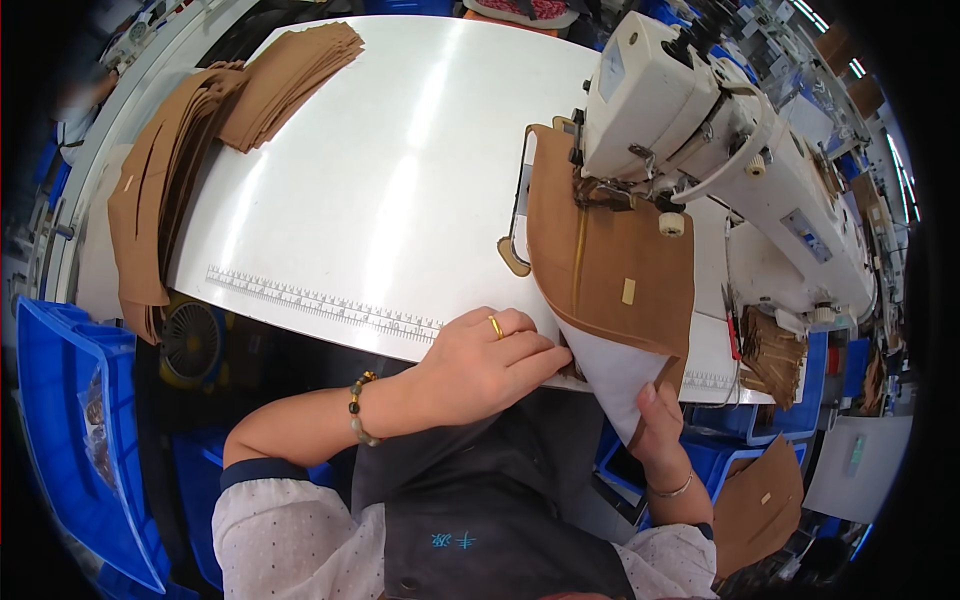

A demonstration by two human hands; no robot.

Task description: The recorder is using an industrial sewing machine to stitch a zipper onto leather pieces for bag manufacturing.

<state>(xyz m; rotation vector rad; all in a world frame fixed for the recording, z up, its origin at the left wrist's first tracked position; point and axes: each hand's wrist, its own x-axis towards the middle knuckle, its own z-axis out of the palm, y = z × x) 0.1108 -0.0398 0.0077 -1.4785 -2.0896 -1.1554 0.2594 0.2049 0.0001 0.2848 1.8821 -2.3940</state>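
A brown fabric panel (640,255) with a white underside lies beneath the needle area of a white sewing machine (650,100). Its near corner is folded up, baring the white backing (620,375). My right hand (660,425) grips that lower corner, thumb on the white side and fingers partly hidden behind. Beside the panel's left edge, my left hand (485,362) is closed with its fingertips pressed together at the table's front edge. What those fingertips pinch is mostly hidden; a bit of brown shows by them.
Stacks of brown cut pieces (150,200) lie at the table's left end, with another stack (290,80) behind. A printed ruler (320,300) runs along the front edge. Right of the machine are a red-handled tool (733,335) and more brown pieces (772,355). Blue bins (75,430) flank me.
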